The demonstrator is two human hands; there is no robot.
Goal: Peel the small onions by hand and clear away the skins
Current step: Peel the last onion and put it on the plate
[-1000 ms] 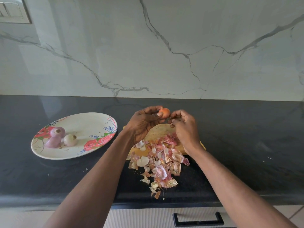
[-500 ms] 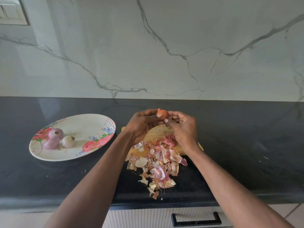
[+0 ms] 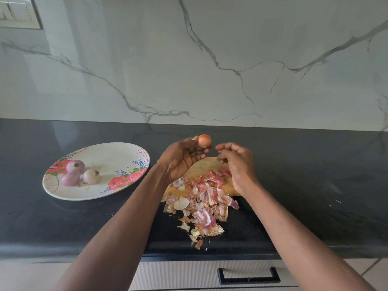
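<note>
Left hand is raised over the counter, fingertips curled round a small onion w/ orange-brown skin; only the top of the onion shows above the fingers. Right hand sits just beside it, not touching, fingers curled inward. Looks like a tiny scrap pinched at the fingertips, but too small to be sure, so can't tell if it holds anything. Below the hands, a pile of skins spreads over the near edge of a wooden board and onto the counter; most of the board is hidden by hands and skins. To the left, well apart, a floral plate holds three peeled onions bunched together. A drawer handle shows at bottom, a wall switch is cut off top left.
</note>
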